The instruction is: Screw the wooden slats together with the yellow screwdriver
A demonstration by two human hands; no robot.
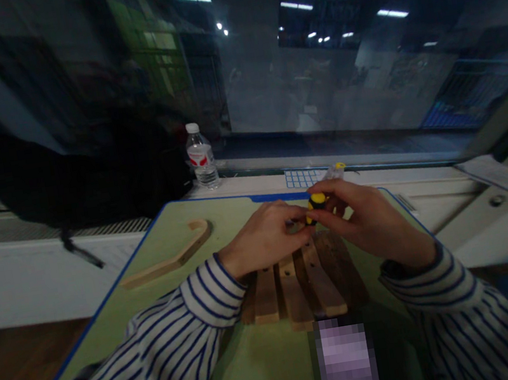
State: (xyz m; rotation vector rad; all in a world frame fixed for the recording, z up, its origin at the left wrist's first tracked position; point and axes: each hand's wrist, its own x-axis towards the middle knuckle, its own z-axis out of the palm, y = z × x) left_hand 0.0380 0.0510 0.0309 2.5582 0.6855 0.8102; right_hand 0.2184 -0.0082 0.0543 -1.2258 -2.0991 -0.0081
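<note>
Wood in a hooked strip (165, 268) lies left on a green tabletop (258, 369); a water bottle (202, 159) stands on the sill (234, 185) beyond. The left hand (265, 234) curls over wooden slats (294, 296), what it grips, if anything, unclear. Beside it, at the slats' far end, a yellow-and-black handle (317, 200) is pinched in the right hand (367, 217).

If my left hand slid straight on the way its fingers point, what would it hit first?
Probably the yellow-and-black handle in your right hand; it looks very close, perhaps touching, though depth is unclear.
</note>
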